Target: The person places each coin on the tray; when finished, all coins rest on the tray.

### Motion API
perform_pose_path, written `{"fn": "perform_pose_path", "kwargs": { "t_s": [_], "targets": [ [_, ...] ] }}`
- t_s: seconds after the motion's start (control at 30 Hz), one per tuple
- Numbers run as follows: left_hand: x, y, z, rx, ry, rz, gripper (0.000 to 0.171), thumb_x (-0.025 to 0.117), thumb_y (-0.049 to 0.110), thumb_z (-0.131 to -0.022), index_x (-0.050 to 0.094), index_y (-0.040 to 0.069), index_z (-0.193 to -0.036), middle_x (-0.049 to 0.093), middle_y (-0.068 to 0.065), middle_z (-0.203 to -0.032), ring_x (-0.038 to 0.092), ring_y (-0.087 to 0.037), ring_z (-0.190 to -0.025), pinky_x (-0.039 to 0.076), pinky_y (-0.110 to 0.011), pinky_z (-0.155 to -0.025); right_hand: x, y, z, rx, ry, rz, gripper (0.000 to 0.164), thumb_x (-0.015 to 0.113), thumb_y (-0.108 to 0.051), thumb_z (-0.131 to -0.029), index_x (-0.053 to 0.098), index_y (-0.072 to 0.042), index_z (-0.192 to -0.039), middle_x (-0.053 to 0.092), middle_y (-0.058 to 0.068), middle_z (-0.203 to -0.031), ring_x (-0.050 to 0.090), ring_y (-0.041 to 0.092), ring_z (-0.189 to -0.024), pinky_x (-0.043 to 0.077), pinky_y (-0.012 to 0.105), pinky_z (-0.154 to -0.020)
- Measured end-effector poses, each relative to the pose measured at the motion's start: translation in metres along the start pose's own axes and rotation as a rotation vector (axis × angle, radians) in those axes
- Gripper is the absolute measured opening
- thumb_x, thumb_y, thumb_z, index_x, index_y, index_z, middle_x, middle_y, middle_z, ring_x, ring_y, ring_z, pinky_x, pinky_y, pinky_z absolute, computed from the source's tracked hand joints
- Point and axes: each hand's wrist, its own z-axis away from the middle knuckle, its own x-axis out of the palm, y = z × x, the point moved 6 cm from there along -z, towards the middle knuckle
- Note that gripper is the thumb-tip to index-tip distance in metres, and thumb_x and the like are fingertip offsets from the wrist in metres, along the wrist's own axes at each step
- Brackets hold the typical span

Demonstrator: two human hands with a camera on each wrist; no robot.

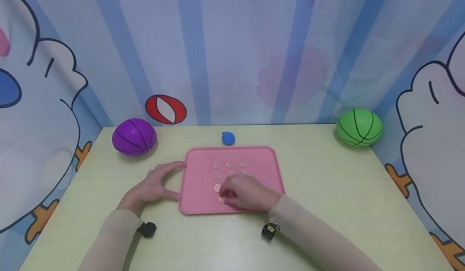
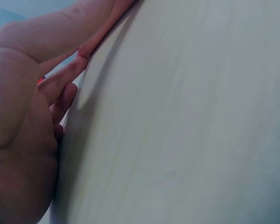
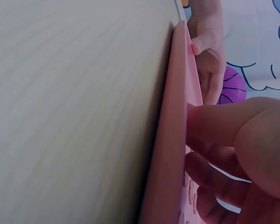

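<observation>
A pink tray lies on the table, with several small coin-like discs set out in rows on it. My left hand is at the tray's left side, thumb and fingers spread apart, their tips touching its rim. Over the tray's near part, my right hand has its fingers curled, thumb and forefinger together at a coin-like disc in the nearest row. The right wrist view shows the thumb reaching over the rim, which hides its tip. Some discs are partly covered by the right hand.
Beyond the tray sits a small blue ball-like object. A purple ball is at the back left of the table, and a green ball at the back right. Printed cloth walls enclose the table.
</observation>
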Motion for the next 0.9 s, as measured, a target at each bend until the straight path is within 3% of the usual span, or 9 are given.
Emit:
{"fn": "perform_pose_path", "kwargs": {
  "t_s": [0.5,0.77,0.9],
  "targets": [
    [0.0008,-0.0047,-0.0022,-0.011,-0.003,-0.015,0.104,0.099,0.04,-0.065,0.049,0.034,-0.157,0.041,-0.002,-0.165,0.026,-0.036,-0.151,0.013,-0.072,-0.12,0.0049,-0.0077,-0.0032,-0.046,-0.003,0.046,0.013,0.081,-0.02,-0.094,0.083,-0.02,-0.107,0.073,-0.012,-0.096,0.06,0.0,-0.086,0.053,0.017,-0.081],
    [0.0016,-0.0042,-0.006,0.003,-0.008,-0.015,0.104,0.099,0.04,-0.065,0.049,0.033,-0.157,0.042,-0.003,-0.165,0.025,-0.037,-0.151,0.011,-0.072,-0.12,0.0049,-0.0083,-0.0021,-0.028,-0.008,0.025,0.014,0.081,-0.021,-0.094,0.083,-0.02,-0.108,0.071,-0.013,-0.094,0.058,0.0,-0.082,0.052,0.016,-0.077],
    [0.0031,-0.0033,-0.0081,0.009,-0.01,-0.01,0.105,0.099,0.04,-0.065,0.049,0.032,-0.157,0.042,-0.003,-0.165,0.026,-0.037,-0.151,0.011,-0.072,-0.12,0.0009,-0.0009,0.0032,-0.019,0.025,0.001,0.015,0.078,-0.022,-0.096,0.082,-0.021,-0.11,0.071,-0.013,-0.098,0.06,0.0,-0.087,0.054,0.018,-0.082]
  ]
}}
